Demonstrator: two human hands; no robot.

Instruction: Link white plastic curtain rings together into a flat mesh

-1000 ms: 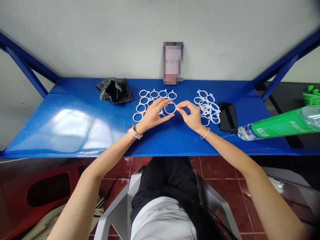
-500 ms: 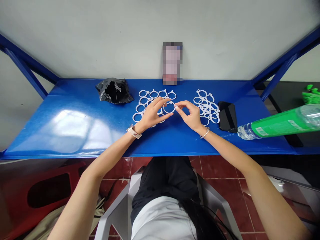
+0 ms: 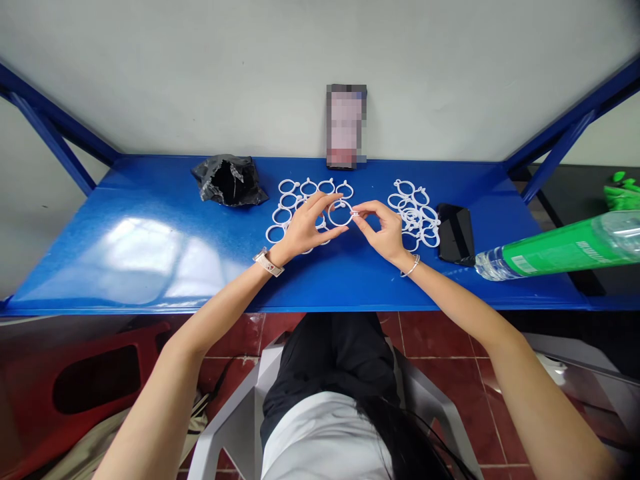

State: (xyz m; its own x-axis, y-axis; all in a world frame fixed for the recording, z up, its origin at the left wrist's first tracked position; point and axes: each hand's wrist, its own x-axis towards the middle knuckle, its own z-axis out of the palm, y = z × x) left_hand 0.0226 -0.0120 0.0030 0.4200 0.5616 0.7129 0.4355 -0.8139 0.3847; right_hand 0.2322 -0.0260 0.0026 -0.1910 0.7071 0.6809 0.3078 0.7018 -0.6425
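Between my two hands, above the table, is a white plastic curtain ring (image 3: 331,221) with a small eyelet on its right side. The thumb and fingers of my left hand (image 3: 305,227) curve around the ring, at its upper and lower rim. My right hand (image 3: 383,230) pinches the eyelet between thumb and forefinger. Beneath and behind the left hand, more white rings (image 3: 275,234) lie in rows, some hidden by the hand. To the right of my right hand sits a loose, overlapping pile of similar rings (image 3: 429,213).
A crumpled black plastic bag (image 3: 230,181) lies open at the back left of the blue table (image 3: 125,267). One phone (image 3: 346,127), its screen blurred, leans on the wall. A black phone (image 3: 456,233) and a green-labelled bottle (image 3: 555,247) are at the right.
Both hands keep the same hold on the ring. The picture has shifted very slightly; the ring and the surrounding things are otherwise almost unmoved.
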